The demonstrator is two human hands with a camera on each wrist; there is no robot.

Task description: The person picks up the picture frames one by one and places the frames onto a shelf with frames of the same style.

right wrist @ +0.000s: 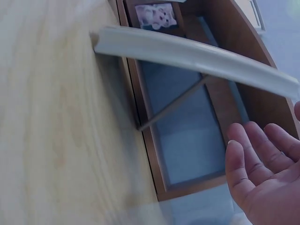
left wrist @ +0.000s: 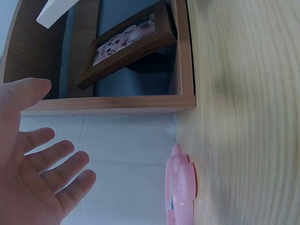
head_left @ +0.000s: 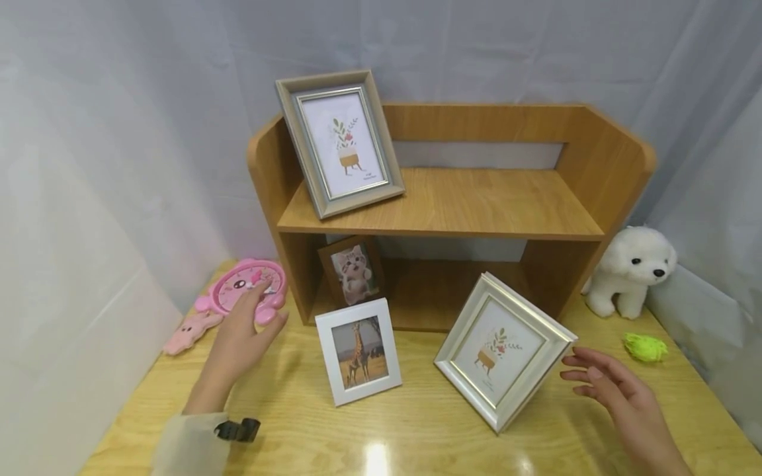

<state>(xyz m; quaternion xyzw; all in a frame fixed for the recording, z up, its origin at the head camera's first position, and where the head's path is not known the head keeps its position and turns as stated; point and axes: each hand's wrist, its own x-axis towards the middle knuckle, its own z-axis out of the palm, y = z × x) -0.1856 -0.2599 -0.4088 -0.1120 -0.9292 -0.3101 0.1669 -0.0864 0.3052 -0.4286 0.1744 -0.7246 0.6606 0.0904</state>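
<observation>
My left hand hovers with spread fingers over the pink clock, overlapping it in the head view; the left wrist view shows nothing in its grasp. Right of it stands a white frame with a giraffe photo. Fingers loosely bent, my right hand is beside the right edge of the silver-white frame, which holds a plant print. That frame leans back on its strut, seen in the right wrist view. No object is in the right palm either.
A two-tier wooden shelf stands at the back, with a larger grey-beige frame on top and a brown kitten frame below. A pink plush lies left; a white toy dog and a neon-yellow item sit right.
</observation>
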